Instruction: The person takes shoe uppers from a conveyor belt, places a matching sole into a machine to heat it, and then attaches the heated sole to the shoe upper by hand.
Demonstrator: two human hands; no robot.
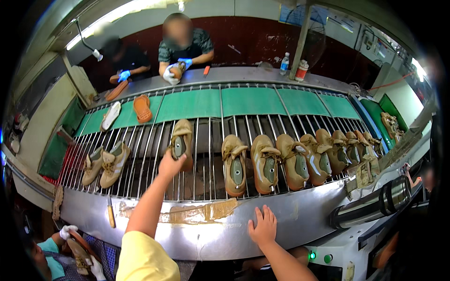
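Observation:
My left hand (172, 165) is closed around the heel end of a tan sneaker (183, 129), its toe pointing away from me, over the metal-rod rack (206, 154). Flat on the steel ledge (281, 206) rests my right hand (263, 225), fingers stretched out and holding nothing. To the right of the held shoe stands a row of several similar tan sneakers (235, 166) with green insoles. Two more, one of them a white-striped sneaker (115, 165), sit at the rack's left. Brown tape (201, 213) covers part of the ledge between my hands.
Beyond the rods runs a green belt (248, 101) carrying an orange sole (142, 108) and a white shoe piece (110, 116). A wooden-handled knife (111, 213) lies left; a steel thermos (375, 203) lies right. Gloved co-workers handle a shoe (176, 71) opposite and another (80, 257) at lower left.

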